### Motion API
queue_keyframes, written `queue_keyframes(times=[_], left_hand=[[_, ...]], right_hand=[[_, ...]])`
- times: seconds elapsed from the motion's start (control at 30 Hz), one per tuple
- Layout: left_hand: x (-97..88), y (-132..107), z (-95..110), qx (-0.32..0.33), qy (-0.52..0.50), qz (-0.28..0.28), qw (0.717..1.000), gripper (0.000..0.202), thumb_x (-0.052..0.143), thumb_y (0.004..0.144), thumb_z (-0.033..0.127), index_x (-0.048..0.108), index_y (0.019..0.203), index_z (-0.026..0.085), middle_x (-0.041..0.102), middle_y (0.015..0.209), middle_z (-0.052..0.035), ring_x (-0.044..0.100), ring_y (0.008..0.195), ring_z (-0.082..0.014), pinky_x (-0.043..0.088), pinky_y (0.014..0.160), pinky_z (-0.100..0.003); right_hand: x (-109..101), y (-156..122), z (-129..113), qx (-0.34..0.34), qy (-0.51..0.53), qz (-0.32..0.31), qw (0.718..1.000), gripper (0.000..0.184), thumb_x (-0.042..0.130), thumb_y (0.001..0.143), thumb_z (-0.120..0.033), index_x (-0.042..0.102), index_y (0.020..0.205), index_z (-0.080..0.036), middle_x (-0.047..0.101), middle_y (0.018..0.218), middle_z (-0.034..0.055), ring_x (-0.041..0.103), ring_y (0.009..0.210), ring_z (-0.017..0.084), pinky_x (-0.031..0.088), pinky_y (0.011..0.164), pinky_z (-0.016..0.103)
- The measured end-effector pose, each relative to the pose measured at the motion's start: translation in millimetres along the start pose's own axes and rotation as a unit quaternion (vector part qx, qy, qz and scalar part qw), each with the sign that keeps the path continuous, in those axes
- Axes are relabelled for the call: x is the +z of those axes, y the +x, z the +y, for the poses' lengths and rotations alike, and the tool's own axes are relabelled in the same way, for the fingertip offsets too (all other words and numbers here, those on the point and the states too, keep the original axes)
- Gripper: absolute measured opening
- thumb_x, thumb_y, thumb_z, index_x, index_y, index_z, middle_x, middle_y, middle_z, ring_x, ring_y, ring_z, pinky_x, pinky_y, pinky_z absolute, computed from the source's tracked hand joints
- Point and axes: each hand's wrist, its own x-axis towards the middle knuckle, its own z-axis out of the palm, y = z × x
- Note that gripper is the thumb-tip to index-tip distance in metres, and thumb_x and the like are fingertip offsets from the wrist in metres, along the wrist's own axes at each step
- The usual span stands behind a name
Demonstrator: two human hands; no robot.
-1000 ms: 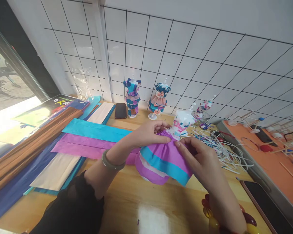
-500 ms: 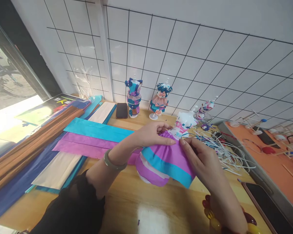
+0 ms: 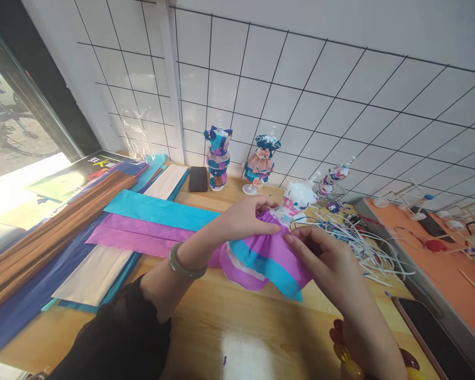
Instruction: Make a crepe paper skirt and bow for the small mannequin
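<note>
A small white dress form (image 3: 298,196), its bodice patched with pink and blue scraps, leans away from me over the table. Around its waist sits a gathered purple and turquoise paper skirt (image 3: 275,258), above a lower purple and white layer (image 3: 241,272). My left hand (image 3: 249,216) is closed on the skirt's gathered top edge at the left, with the thumb in front. At the waist's right side, my right hand (image 3: 320,253) pinches the same skirt between thumb and fingers. The back of the waist is hidden.
Turquoise (image 3: 158,208) and purple paper strips (image 3: 138,237) lie at left, near brown crepe paper (image 3: 59,232). Two dressed forms (image 3: 218,161) and a phone (image 3: 198,179) stand or lie by the wall. White cords (image 3: 356,243) and another phone (image 3: 431,332) are at right.
My right hand has shifted slightly left along the waist. The skirt's right side has drawn inward and its folds bunch more; my left hand keeps its grip.
</note>
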Motion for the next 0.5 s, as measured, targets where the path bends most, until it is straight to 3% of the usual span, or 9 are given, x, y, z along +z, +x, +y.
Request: queue_keyframes(times=[0.17, 0.37, 0.5], left_hand=[[2.6, -1.6, 3.2, 0.009, -0.003, -0.011, 1.0, 0.045, 0.069, 0.066, 0.029, 0.057, 0.107, 0.015, 0.059, 0.113, -0.0093, 0.053, 0.106, -0.0216, 0.041, 0.093, -0.037], [2.0, -2.3, 5.3, 0.015, -0.001, -0.016, 1.0, 0.044, 0.069, 0.066, 0.028, 0.057, 0.106, 0.014, 0.059, 0.112, -0.0092, 0.053, 0.106, -0.0213, 0.041, 0.093, -0.036], [0.9, -2.5, 5.1, 0.011, 0.003, -0.02, 1.0, 0.046, 0.069, 0.067, 0.032, 0.057, 0.107, 0.014, 0.06, 0.111, -0.0097, 0.054, 0.105, -0.0219, 0.041, 0.092, -0.037]], right_hand=[[-0.8, -0.8, -0.6, 0.004, 0.047, -0.03, 0.998, 0.024, 0.053, 0.083, -0.041, 0.065, 0.085, -0.019, 0.067, 0.076, 0.0045, 0.058, 0.067, 0.017, 0.046, 0.055, 0.027], [-1.8, -0.3, 4.7, 0.003, 0.066, -0.011, 0.998, 0.023, 0.058, 0.08, -0.039, 0.067, 0.089, -0.02, 0.069, 0.086, 0.0049, 0.062, 0.077, 0.018, 0.05, 0.066, 0.029], [-2.0, -0.9, 4.4, 0.008, 0.074, -0.003, 0.997, 0.024, 0.058, 0.08, -0.04, 0.067, 0.087, -0.019, 0.068, 0.079, 0.0045, 0.061, 0.07, 0.017, 0.05, 0.06, 0.027]])
